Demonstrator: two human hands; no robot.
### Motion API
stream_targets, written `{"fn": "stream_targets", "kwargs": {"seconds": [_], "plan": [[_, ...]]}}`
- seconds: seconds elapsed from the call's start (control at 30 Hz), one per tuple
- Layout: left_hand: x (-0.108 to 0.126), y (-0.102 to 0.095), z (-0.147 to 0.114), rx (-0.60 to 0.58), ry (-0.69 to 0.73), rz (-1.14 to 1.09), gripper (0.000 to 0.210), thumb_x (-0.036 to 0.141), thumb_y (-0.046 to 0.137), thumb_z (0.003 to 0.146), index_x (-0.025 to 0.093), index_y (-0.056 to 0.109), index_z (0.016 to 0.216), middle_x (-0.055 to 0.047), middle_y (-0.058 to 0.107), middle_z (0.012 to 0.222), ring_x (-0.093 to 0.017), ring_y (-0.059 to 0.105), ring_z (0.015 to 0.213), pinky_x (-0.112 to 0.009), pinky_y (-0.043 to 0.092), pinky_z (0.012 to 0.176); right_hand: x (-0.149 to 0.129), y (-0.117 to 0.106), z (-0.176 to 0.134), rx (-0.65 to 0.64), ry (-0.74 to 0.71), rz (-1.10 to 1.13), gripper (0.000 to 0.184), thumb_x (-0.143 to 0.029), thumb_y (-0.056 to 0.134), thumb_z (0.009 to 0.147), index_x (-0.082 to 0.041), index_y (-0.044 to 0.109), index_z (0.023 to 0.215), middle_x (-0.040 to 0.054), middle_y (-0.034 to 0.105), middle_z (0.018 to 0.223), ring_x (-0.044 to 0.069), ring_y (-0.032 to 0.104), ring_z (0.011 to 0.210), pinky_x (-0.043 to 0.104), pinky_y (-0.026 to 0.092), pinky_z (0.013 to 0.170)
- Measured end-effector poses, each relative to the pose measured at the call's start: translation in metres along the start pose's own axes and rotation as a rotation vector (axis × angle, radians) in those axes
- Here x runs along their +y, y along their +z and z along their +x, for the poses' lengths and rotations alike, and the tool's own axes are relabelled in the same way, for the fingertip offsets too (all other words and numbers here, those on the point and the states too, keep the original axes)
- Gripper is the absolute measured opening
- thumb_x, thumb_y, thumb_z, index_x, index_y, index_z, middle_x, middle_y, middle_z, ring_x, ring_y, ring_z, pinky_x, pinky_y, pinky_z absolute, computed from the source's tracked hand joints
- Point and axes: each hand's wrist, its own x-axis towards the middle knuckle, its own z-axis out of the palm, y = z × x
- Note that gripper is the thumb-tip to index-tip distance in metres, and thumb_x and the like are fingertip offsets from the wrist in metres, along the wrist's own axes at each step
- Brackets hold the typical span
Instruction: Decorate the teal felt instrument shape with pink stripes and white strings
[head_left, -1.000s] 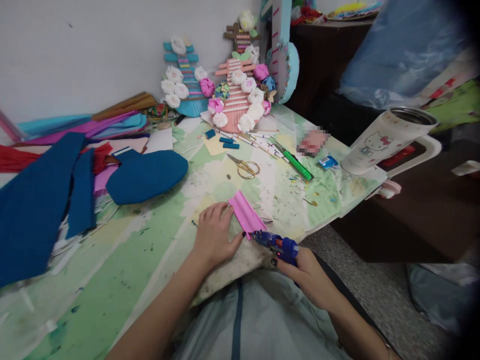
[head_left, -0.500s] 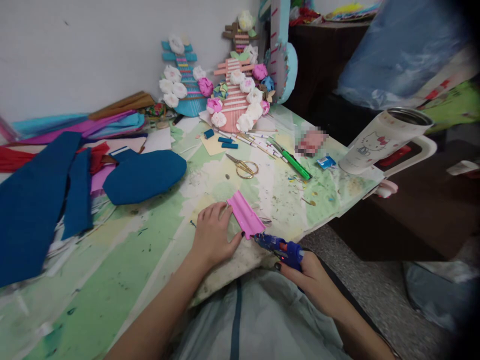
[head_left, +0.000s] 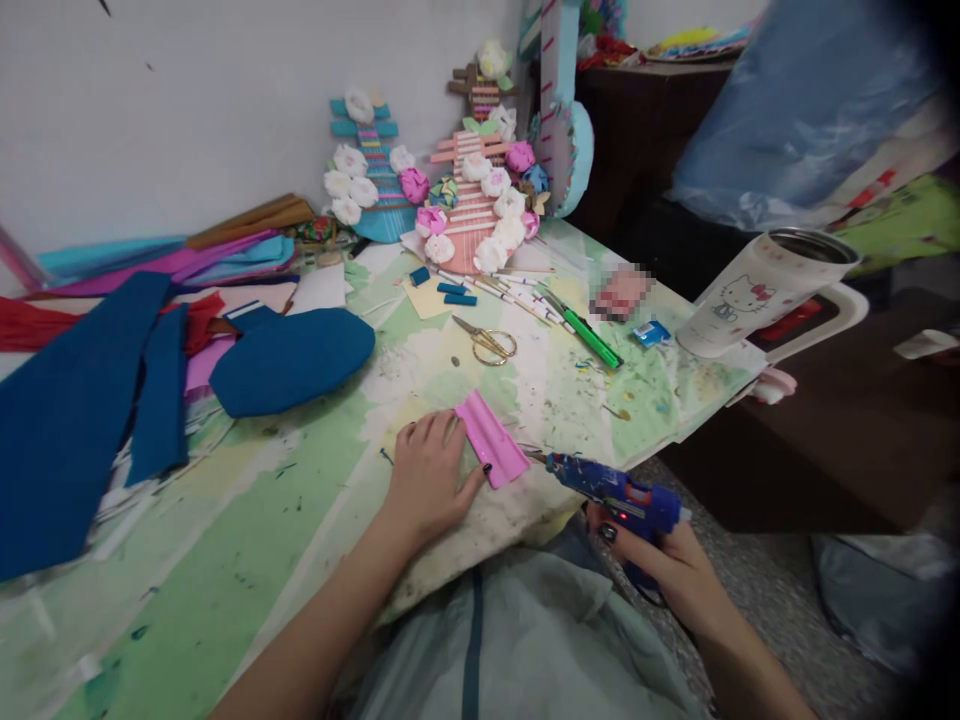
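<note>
A small pink paper strip (head_left: 493,440), folded lengthwise with raised creases, lies on the table near its front edge. My left hand (head_left: 429,465) rests flat beside it, fingers spread, with the thumb tip on the strip's near left edge and the index finger at its far corner. My right hand (head_left: 660,555) is closed around the handle of a blue hot glue gun (head_left: 622,495) with a small red light. The gun's nozzle points left, a short way right of the strip and apart from it. Gold-handled scissors (head_left: 491,345) lie beyond the strip.
Left are dark blue covered shapes (head_left: 292,360) and folded coloured paper (head_left: 172,265). Behind stand flower-decorated instrument models (head_left: 480,200). A green utility knife (head_left: 592,337), thin sticks (head_left: 517,295) and a white tumbler (head_left: 750,295) stand or lie right, near the table edge.
My right hand has drawn the glue gun away from the pink strip, to the right. My left hand keeps its place on the strip. The view has tilted up slightly.
</note>
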Motion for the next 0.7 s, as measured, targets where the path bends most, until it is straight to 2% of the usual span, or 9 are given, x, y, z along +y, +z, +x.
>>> {"fn": "stream_targets", "kwargs": {"seconds": [0.07,0.17,0.3,0.47,0.6,0.7], "plan": [[0.001,0.001,0.001,-0.006,0.003,0.025,0.049,0.045,0.047,0.082,0.014,0.05,0.12,-0.017,0.047,0.129,-0.034,0.039,0.117,-0.05,0.031,0.095,-0.002,-0.005,0.001,0.001,-0.008,0.028,0.026,-0.037,0.068,0.074,-0.019,0.063,0.092,0.0063,0.067,0.085,0.02,0.06,0.075,0.028,0.049,0.063],[0.003,0.002,0.002,-0.014,-0.004,0.06,0.048,0.04,0.049,0.081,0.013,0.05,0.12,-0.017,0.047,0.129,-0.034,0.039,0.117,-0.05,0.031,0.094,-0.009,-0.014,0.007,0.021,-0.083,0.068,0.019,-0.036,0.062,0.08,-0.019,0.062,0.088,0.0053,0.064,0.077,0.014,0.054,0.058,0.026,0.043,0.053],[0.005,0.002,0.004,-0.03,-0.012,0.107,0.047,0.039,0.048,0.082,0.012,0.051,0.12,-0.018,0.048,0.129,-0.034,0.04,0.116,-0.05,0.033,0.092,-0.014,-0.031,0.018,0.142,-0.154,0.096,0.016,-0.033,0.057,0.084,-0.018,0.06,0.088,0.0033,0.061,0.077,0.009,0.043,0.047,0.025,0.035,0.047],[0.011,0.0,0.007,-0.045,-0.015,0.15,0.042,0.037,0.046,0.084,0.011,0.053,0.115,-0.018,0.05,0.127,-0.033,0.041,0.116,-0.048,0.034,0.092,-0.005,-0.055,0.033,0.375,-0.191,0.022,0.018,-0.035,0.058,0.083,-0.018,0.058,0.085,-0.0015,0.053,0.06,0.01,0.041,0.046,0.025,0.031,0.046],[0.015,-0.006,0.012,-0.063,-0.016,0.173,0.038,0.036,0.05,0.082,0.011,0.056,0.11,-0.018,0.05,0.125,-0.033,0.041,0.116,-0.048,0.034,0.091,0.009,-0.082,0.048,0.592,-0.16,-0.259,0.028,-0.045,0.057,0.08,-0.017,0.055,0.075,-0.0024,0.047,0.051,0.012,0.04,0.047,0.026,0.031,0.049],[0.017,-0.01,0.014,-0.08,-0.013,0.174,0.035,0.034,0.053,0.08,0.012,0.058,0.105,-0.018,0.052,0.122,-0.033,0.042,0.114,-0.047,0.034,0.09,0.015,-0.103,0.064,0.66,-0.097,-0.624,0.031,-0.048,0.054,0.078,-0.018,0.055,0.081,0.0004,0.051,0.061,0.016,0.046,0.057,0.029,0.035,0.055]]}}
